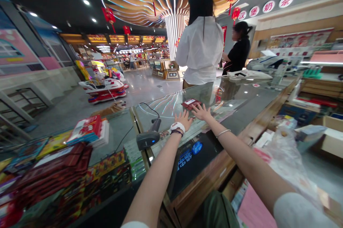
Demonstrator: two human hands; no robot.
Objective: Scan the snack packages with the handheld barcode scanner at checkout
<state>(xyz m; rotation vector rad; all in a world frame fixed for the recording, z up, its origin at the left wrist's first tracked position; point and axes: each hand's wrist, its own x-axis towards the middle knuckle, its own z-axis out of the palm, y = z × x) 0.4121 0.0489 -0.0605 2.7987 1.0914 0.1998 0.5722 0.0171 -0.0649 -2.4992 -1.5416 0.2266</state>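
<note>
Both arms reach forward over a glass counter. My left hand has its fingers spread, palm down above the glass, and holds nothing. Beside it, my right hand is also spread, its fingertips close to the near edge of a dark red packet with a white label. Whether the fingertips touch the packet I cannot tell. To the left of my left hand stands a dark handheld barcode scanner with a small blue light and a cable.
Stacked dark red packets and red-and-white booklets or packs cover the counter's left part. A person in a white top and another in black stand beyond it. A clear plastic bag lies at right.
</note>
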